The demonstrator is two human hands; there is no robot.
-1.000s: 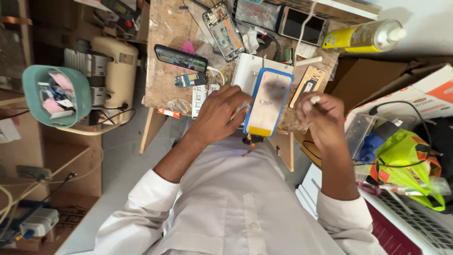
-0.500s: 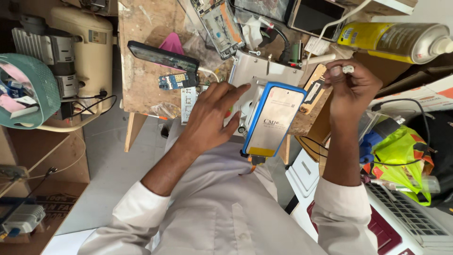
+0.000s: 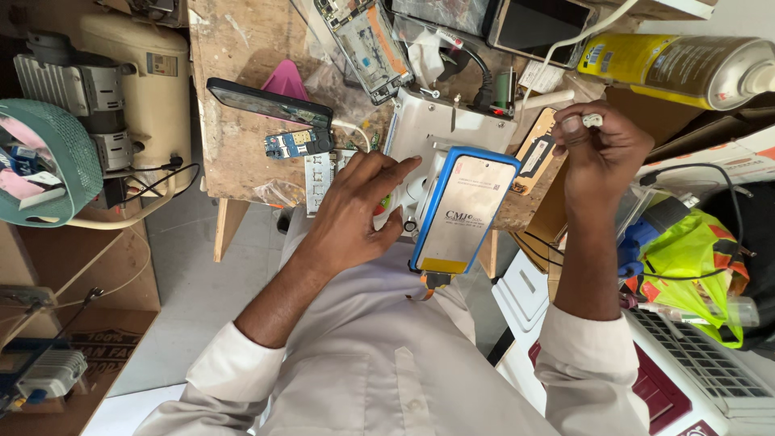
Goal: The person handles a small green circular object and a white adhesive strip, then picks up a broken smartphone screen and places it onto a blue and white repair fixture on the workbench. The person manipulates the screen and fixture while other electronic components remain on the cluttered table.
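Note:
A blue-framed phone panel (image 3: 464, 214) lies tilted on a white stand (image 3: 440, 129) at the front edge of a worn wooden bench (image 3: 242, 97). My left hand (image 3: 355, 210) lies on the stand just left of the panel. Its fingers are spread and the index finger points towards the panel's top corner. My right hand (image 3: 601, 149) is raised to the right of the panel and pinches a small white piece (image 3: 592, 119) between thumb and fingertips.
On the bench lie a black phone (image 3: 270, 102), a small blue circuit board (image 3: 295, 144), an opened phone frame (image 3: 363, 40) and cables. A yellow spray can (image 3: 670, 69) is at the upper right. A teal basket (image 3: 48, 161) and a cream machine (image 3: 137, 73) are at the left. A yellow-green bag (image 3: 694, 258) is at the right.
My right hand has lifted away from the panel's right edge and now holds the small white piece higher. My left hand stays by the panel. The view has drawn closer.

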